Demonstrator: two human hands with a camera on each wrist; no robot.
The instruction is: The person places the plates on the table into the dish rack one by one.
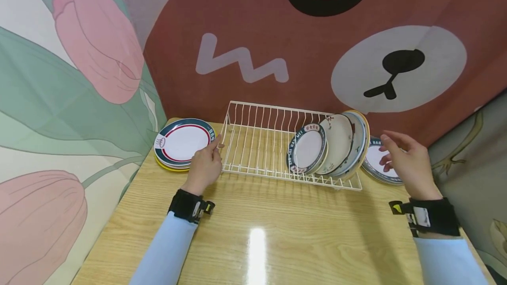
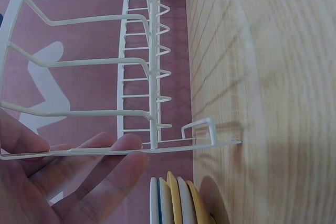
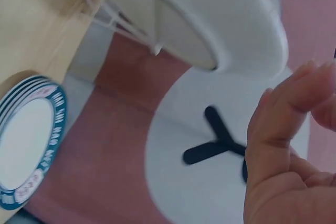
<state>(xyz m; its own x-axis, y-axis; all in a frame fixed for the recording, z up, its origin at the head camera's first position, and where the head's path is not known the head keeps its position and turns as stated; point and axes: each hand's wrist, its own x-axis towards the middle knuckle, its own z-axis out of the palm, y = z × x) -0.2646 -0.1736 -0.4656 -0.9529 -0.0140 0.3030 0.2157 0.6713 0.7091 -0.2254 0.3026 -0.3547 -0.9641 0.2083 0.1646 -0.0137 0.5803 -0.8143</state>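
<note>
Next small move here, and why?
I'd probably lower the right hand onto the right-hand plate stack for a plate: that hand hangs empty near it, the left hand holds the dish rack at its left end, and the rack's left slots are free.

You have a wood-grained tabletop [image 1: 317, 232] before you, pale, with a bright streak of reflected light [image 1: 257, 254] toward your side. Directly on it, farther back, you see a white wire rack [image 1: 257, 175]. Just left of that lies a stack of plates [image 1: 184, 142], the top one white with a dark teal rim and red ring. By the rack's right end you see a second stack [image 1: 374, 162], its rim lettered, partly hidden.
</note>
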